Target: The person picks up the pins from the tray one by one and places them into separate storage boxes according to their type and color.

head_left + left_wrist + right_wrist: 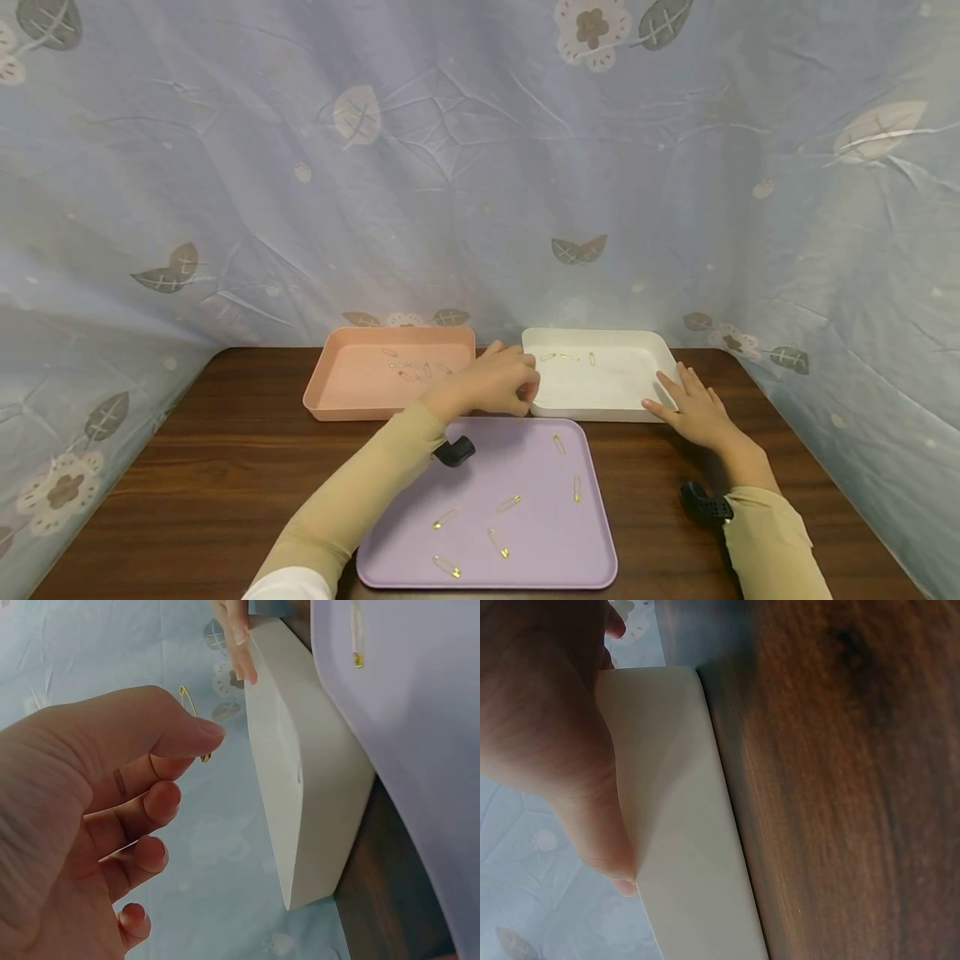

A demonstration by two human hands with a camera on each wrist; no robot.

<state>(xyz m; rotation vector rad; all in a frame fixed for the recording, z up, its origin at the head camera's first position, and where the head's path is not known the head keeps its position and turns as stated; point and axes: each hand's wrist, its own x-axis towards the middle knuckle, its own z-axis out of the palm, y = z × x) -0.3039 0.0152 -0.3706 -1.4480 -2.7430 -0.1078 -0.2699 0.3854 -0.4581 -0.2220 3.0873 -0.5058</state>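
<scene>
Between thumb and index finger, my left hand point(498, 381) pinches a gold safety pin point(187, 701), seen in the left wrist view. In the head view that hand is over the gap between the pink tray point(318, 392) and the white tray point(600, 412), and its pin is hidden. My right hand point(693, 407) rests on the white tray's right front corner, fingers spread, thumb at the rim. Several safety pins point(592, 359) lie in the white tray. On the purple tray point(536, 533) lie several gold safety pins point(498, 542), spread apart.
Several safety pins point(427, 370) lie inside the pink tray. All three trays stand on a dark wooden table point(225, 467), the purple one nearest me. A patterned blue cloth point(450, 208) hangs behind and along the sides.
</scene>
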